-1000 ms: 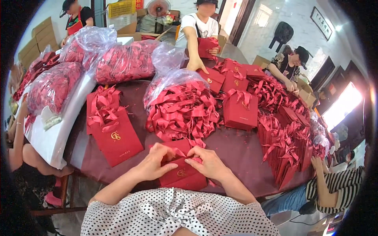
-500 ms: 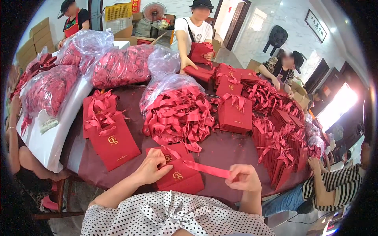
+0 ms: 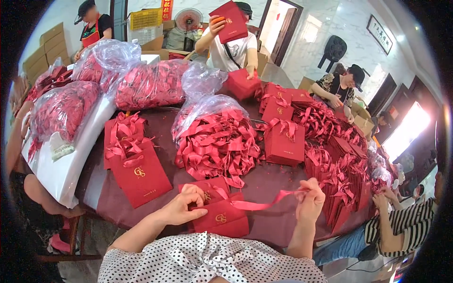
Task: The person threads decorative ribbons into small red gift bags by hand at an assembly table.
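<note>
Close to the near table edge lies a red paper gift bag point(image 3: 233, 222) with a gold emblem, overlapping another red bag point(image 3: 215, 185). My left hand point(image 3: 185, 207) is closed at the left side of these bags, fingers curled and thumb along the edge. A red satin ribbon point(image 3: 259, 206) runs from the top of the front bag out to the right. Its far end is pinched between the fingertips of my right hand point(image 3: 310, 200), raised above the table. The ribbon sags a little between bag and fingers.
Beyond my hands sits a big heap of red ribbons point(image 3: 214, 146) in clear plastic. Finished-looking red bags with ribbons point(image 3: 146, 174) lie to the left, a bag stack point(image 3: 285, 146) and more bags point(image 3: 342, 188) to the right. Co-workers sit or stand around the table.
My right hand has moved right and up, and the ribbon has gone from fairly taut to slack and curved. Across the table a co-worker has lifted a red bag.
</note>
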A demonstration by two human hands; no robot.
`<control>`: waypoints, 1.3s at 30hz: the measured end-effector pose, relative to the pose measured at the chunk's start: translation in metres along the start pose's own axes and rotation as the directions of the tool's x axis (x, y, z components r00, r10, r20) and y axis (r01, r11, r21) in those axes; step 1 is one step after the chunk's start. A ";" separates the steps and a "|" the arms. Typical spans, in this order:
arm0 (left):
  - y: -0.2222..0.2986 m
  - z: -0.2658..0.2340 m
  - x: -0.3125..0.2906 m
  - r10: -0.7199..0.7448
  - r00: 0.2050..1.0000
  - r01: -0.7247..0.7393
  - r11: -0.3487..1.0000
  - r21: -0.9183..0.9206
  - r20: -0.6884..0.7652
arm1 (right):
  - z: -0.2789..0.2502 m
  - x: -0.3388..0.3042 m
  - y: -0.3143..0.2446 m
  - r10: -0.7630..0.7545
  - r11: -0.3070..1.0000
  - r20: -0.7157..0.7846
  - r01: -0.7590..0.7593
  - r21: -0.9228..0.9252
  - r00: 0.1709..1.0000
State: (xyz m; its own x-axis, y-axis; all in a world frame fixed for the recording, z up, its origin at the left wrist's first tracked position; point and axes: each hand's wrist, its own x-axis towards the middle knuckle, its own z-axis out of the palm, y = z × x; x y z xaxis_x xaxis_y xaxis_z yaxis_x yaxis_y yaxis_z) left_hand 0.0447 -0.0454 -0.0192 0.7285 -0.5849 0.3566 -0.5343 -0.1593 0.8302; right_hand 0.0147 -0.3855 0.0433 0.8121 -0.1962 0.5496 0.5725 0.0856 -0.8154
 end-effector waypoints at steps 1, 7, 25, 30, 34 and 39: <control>-0.001 0.002 0.002 -0.028 0.999 0.028 0.999 -0.037 -0.017 | 0.003 0.005 0.000 -0.123 0.985 -0.034 0.118 -0.128 0.992; 0.004 0.005 0.022 0.020 0.999 -0.020 1.000 -0.001 -0.044 | 0.031 0.016 -0.016 -0.043 0.998 0.021 0.042 0.037 0.999; -0.011 0.019 0.016 -0.262 0.961 0.262 0.769 -0.582 0.087 | 0.108 -0.024 0.056 0.562 0.827 0.417 -0.507 -0.244 0.714; -0.020 0.013 0.022 -0.351 0.923 0.361 0.653 -0.666 0.155 | 0.109 -0.003 0.053 0.555 0.822 0.360 -0.560 -0.102 0.750; -0.030 0.016 0.028 -0.324 0.931 0.332 0.564 -0.756 0.167 | 0.101 -0.008 0.070 0.485 0.873 0.379 -0.459 -0.162 0.788; -0.027 0.025 0.018 -0.386 0.914 0.354 0.617 -0.703 0.122 | 0.101 -0.023 0.063 0.397 0.882 0.430 -0.207 -0.424 0.811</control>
State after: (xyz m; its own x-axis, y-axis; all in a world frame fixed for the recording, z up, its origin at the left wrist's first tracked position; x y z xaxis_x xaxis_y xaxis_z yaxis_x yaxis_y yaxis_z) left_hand 0.0617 -0.0712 -0.0454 0.8202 -0.5702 -0.0466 0.2296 0.2536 0.9397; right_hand 0.0436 -0.2768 -0.0018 0.9342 0.2954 0.2002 0.2891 -0.2976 -0.9099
